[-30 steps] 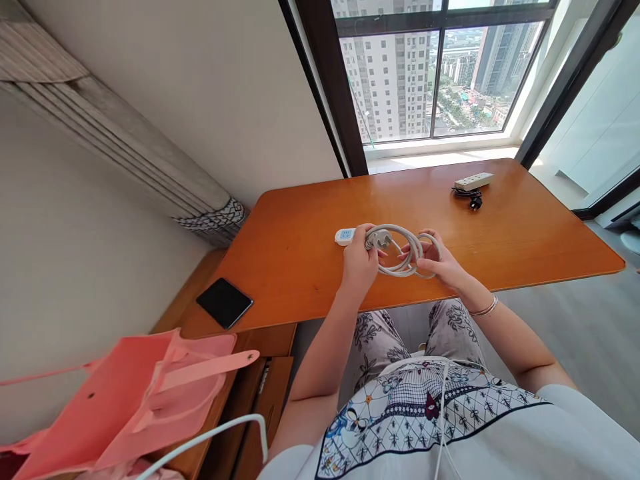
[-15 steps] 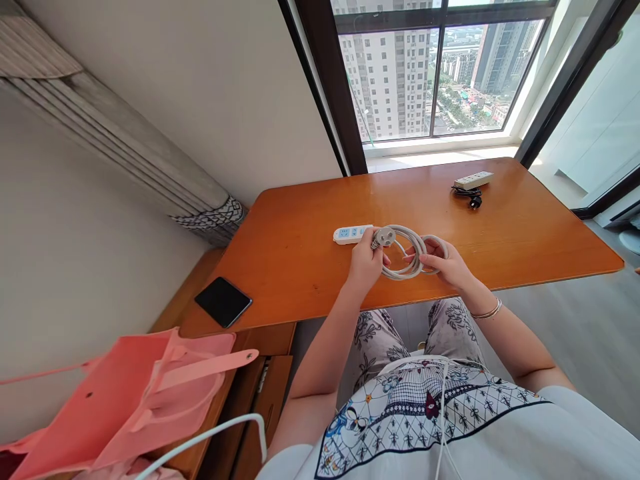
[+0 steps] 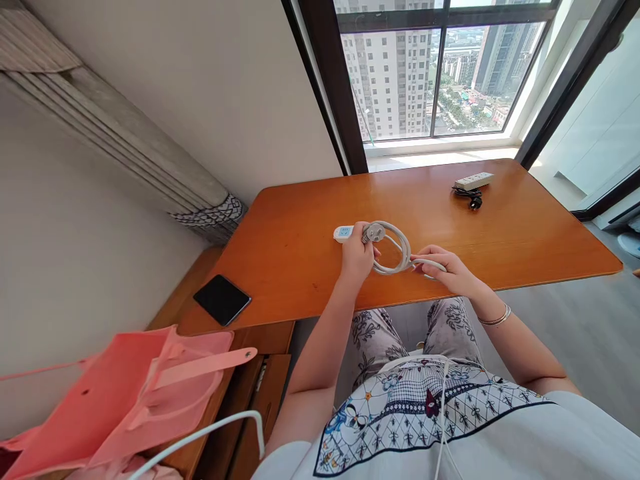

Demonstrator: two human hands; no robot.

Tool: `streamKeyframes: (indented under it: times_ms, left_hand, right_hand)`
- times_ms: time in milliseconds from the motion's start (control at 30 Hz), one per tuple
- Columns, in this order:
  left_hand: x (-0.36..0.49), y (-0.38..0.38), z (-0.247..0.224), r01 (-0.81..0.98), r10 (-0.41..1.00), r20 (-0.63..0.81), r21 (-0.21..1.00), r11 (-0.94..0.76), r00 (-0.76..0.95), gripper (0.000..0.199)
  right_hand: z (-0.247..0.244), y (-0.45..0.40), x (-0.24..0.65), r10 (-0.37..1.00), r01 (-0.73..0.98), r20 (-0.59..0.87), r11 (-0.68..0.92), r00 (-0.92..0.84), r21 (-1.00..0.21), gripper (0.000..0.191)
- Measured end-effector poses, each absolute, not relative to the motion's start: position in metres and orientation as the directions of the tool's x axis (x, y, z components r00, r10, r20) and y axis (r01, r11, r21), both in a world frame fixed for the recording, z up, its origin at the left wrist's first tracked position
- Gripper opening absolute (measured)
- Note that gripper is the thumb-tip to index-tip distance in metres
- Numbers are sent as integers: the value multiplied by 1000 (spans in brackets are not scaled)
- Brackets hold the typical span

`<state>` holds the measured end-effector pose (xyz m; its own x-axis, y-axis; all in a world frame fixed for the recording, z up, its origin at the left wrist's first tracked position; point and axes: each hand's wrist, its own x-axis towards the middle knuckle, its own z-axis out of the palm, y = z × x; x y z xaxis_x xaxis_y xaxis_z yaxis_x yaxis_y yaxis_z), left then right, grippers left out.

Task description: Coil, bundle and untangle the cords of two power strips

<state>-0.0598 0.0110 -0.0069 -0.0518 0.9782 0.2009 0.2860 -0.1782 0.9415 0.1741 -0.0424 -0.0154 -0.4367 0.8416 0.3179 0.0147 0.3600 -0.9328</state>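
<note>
A coiled white power cord (image 3: 406, 250) hangs in loops between my hands, above the near part of the table. My left hand (image 3: 357, 257) is closed around the loops beside the cord's round plug (image 3: 374, 232), whose pins face up. Behind that hand lies a white power strip (image 3: 343, 233) with blue sockets, partly hidden by my fingers. At the coil's right side, my right hand (image 3: 445, 268) pinches the cord, and a loop of it sticks out over the fingers.
A second power strip (image 3: 474, 180) with a bundled black cord and plug (image 3: 474, 202) lies at the table's far right. A black tablet or phone (image 3: 223, 299) rests near the left edge. The pink bag (image 3: 150, 393) stands left of the wooden table (image 3: 300, 273).
My left hand has shifted left with the plug and coil, covering more of the power strip. The coil looks smaller, and my right hand has drawn its end loop slightly away.
</note>
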Motion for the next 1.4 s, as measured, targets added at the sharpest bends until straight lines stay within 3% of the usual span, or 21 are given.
streamKeyframes:
  times_ms: [167, 233, 333, 433, 533, 633, 767, 867, 933, 1000, 1200, 1300, 1400]
  left_hand:
    - [-59, 12, -9, 273, 976, -26, 961, -35, 216, 7]
    - [-52, 7, -13, 195, 916, -137, 979, 66, 378, 12]
    - [-36, -6, -19, 64, 804, -239, 968, 244, 545, 24]
    - [-23, -20, -20, -23, 724, -283, 924, 381, 629, 24]
    - [-18, -29, -14, -67, 687, -277, 901, 428, 672, 22]
    - [-18, -31, -9, -125, 665, -254, 876, 466, 703, 19]
    - [-19, -29, -11, -104, 574, -279, 832, 544, 770, 23]
    - [-20, -30, -14, -12, 501, -358, 805, 594, 788, 25]
    - [-21, -31, -14, 2, 500, -369, 806, 592, 784, 19]
    - [-22, -31, -12, 41, 473, -370, 820, 571, 799, 14]
    - [-26, -24, -19, 196, 312, -420, 810, 553, 853, 20]
    - [-29, -20, -29, 71, 379, -363, 795, 602, 851, 32]
    - [-38, -16, -34, -5, 450, -346, 788, 615, 823, 61]
  right_hand:
    - [2, -40, 178, 645, 5, 493, 610, -584, -793, 25]
    - [8, -37, 175, 609, -52, 543, 637, -578, -769, 24]
    - [12, -31, 169, 657, -60, 600, 650, -457, -758, 25]
    - [13, -28, 164, 743, 57, 611, 646, -273, -761, 35]
    - [15, -26, 163, 716, 148, 664, 696, -215, -703, 46]
    - [21, -25, 166, 619, 96, 696, 768, -363, -633, 69]
    - [31, -23, 167, 607, 115, 531, 715, -591, -689, 91]
    - [36, -20, 163, 657, 242, 428, 680, -621, -692, 66]
    - [36, -19, 158, 683, 290, 416, 671, -600, -683, 38]
    - [33, -18, 153, 709, 293, 430, 654, -558, -697, 25]
    - [21, -23, 143, 819, 300, 283, 470, -499, -830, 20]
    - [16, -24, 143, 848, 293, 326, 465, -417, -835, 18]
    - [12, -22, 145, 879, 321, 364, 457, -310, -830, 19]
